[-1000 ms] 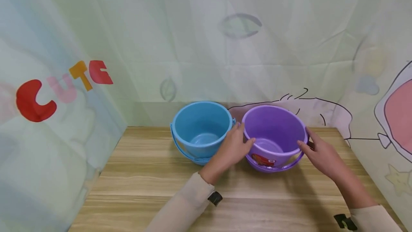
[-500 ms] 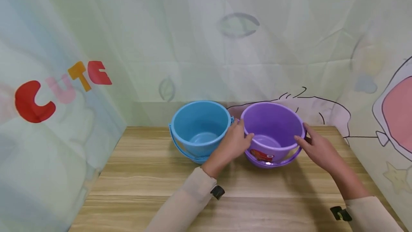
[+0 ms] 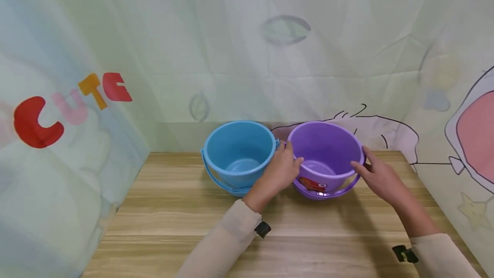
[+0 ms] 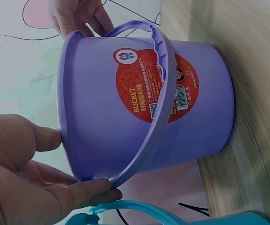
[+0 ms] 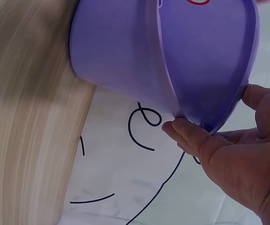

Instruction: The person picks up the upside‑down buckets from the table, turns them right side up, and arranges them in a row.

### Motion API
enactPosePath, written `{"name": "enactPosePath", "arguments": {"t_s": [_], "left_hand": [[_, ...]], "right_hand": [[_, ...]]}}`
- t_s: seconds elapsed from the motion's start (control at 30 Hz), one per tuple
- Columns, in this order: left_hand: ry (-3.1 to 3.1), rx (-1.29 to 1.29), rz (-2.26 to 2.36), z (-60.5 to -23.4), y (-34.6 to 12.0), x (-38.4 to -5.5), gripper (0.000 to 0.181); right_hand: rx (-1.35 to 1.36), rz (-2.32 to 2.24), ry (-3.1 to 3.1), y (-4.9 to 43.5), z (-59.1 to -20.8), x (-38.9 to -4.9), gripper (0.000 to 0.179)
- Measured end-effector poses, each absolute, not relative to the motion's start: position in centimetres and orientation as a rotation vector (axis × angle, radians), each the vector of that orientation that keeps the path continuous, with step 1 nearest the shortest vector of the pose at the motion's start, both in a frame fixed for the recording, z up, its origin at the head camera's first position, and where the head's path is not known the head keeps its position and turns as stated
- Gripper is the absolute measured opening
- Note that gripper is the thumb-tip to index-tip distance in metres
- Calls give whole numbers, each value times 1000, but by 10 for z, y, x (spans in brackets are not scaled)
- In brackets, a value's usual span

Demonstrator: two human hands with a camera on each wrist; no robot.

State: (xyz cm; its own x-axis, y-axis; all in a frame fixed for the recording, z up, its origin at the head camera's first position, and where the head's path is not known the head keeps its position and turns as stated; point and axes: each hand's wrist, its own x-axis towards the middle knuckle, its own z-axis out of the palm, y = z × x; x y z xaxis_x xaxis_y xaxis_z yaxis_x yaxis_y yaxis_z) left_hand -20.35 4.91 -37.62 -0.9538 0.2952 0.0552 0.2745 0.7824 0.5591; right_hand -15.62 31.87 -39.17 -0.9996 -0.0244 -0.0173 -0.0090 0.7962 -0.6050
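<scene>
A purple bucket [image 3: 326, 147] stands upright near the back of the wooden table, its inside bare. My left hand [image 3: 281, 167] grips its rim on the left, thumb at the rim and fingers beside the handle's pivot. From the opposite side my right hand [image 3: 380, 179] holds the rim, fingers under the edge, as the right wrist view also shows. The bucket's handle [image 4: 145, 151] hangs down in front, across a round red label [image 4: 130, 84] reading "BUCKET". Close on the left stands a blue bucket [image 3: 239, 149], handle lowered; my left hand overlaps its right side in the head view.
The wooden table [image 3: 173, 235] reaches back to a printed curtain [image 3: 231, 46]. More curtain rises along both sides, with "CUTE" lettering on the left. Both forearms wear pale sleeves with a dark strap.
The purple bucket has shifted slightly back and left, closer to the blue bucket, with both hands staying on its rim. Most of this shift came in the first half second.
</scene>
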Motion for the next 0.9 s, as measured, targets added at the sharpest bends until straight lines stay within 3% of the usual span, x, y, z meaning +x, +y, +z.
{"name": "enactPosePath", "arguments": {"t_s": [0.47, 0.7, 0.9], "left_hand": [[3151, 445, 682, -381, 59, -199, 62], [3269, 555, 544, -383, 59, -196, 59], [3275, 736, 729, -371, 42, -192, 56]], "right_hand": [[-20, -1049, 2924, 318, -394, -159, 85], [-12, -1103, 2928, 322, -394, -158, 84], [-70, -1089, 3068, 326, -388, -150, 75]]}}
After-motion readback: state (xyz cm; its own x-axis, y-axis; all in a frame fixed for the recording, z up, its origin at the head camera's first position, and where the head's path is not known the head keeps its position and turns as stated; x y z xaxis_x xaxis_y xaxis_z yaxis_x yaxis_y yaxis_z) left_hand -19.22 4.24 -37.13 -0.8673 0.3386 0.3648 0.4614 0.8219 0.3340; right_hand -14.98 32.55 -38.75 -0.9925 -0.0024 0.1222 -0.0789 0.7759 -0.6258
